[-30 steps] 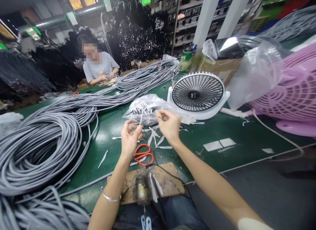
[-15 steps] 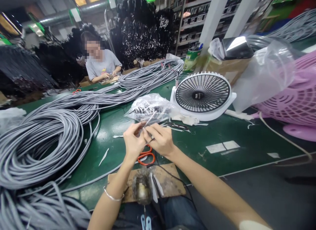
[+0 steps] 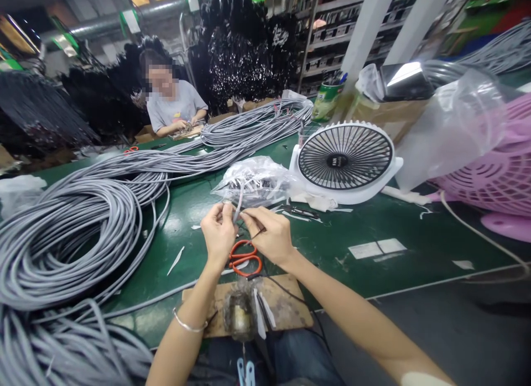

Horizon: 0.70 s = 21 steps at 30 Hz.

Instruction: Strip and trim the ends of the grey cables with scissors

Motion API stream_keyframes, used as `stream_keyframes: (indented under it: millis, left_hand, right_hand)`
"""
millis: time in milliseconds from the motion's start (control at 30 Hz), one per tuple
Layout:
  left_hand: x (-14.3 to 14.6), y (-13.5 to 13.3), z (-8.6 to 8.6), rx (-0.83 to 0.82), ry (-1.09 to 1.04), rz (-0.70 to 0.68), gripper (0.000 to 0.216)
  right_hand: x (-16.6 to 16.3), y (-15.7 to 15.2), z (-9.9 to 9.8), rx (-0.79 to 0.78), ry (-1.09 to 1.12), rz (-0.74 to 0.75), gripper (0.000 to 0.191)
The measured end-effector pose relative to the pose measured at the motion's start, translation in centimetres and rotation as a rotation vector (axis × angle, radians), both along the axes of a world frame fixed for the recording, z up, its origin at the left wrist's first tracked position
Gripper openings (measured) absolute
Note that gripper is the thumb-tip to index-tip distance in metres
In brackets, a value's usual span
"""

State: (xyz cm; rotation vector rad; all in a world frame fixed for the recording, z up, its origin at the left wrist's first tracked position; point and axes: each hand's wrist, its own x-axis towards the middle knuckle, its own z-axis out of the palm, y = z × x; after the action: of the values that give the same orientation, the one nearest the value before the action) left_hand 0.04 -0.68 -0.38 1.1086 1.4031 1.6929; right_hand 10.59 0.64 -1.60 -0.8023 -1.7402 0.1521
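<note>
My left hand [image 3: 218,231] is closed in a pinch on a grey cable [image 3: 240,200], whose pale end stands up above the fingers. Close by, my right hand [image 3: 269,231] has its fingers pinched together near the cable. A thin dark piece shows below those fingers, too small to name. Just under both hands lie orange-handled scissors [image 3: 244,259] on the green table. Nearer to me is a stained wooden board [image 3: 286,303] with a grimy glass-like jar [image 3: 240,315] on it.
Coils of grey cable [image 3: 78,236] fill the left side. Ahead lie a clear plastic bag [image 3: 255,178] and a white fan [image 3: 346,192]. A pink fan [image 3: 489,170] stands at the right. A co-worker [image 3: 174,107] sits across the table [image 3: 307,264].
My hands have moved slightly apart, the left one shifting left. The cable end now points more upright, and more of the scissors' handles shows.
</note>
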Motion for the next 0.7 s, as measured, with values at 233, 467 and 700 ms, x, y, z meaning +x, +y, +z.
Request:
stream_keyframes:
  millis: [233, 467, 700]
  left_hand:
    - [-0.7, 0.8, 1.2, -0.036, -0.298, -0.045, 0.043]
    - [-1.5, 0.5, 2.3, -0.074, -0.17, -0.241, 0.034]
    - [-1.4, -0.4, 2.6, -0.044, -0.003, -0.152, 0.021]
  right_hand:
    - [0.3, -0.6, 0.9, -0.054, -0.026, 0.022, 0.02]
    - [2.4, 2.0, 0.8, -0.116, -0.025, -0.109, 0.017]
    - [4.4, 3.0, 1.5, -0.061, 0.024, -0.447, 0.03]
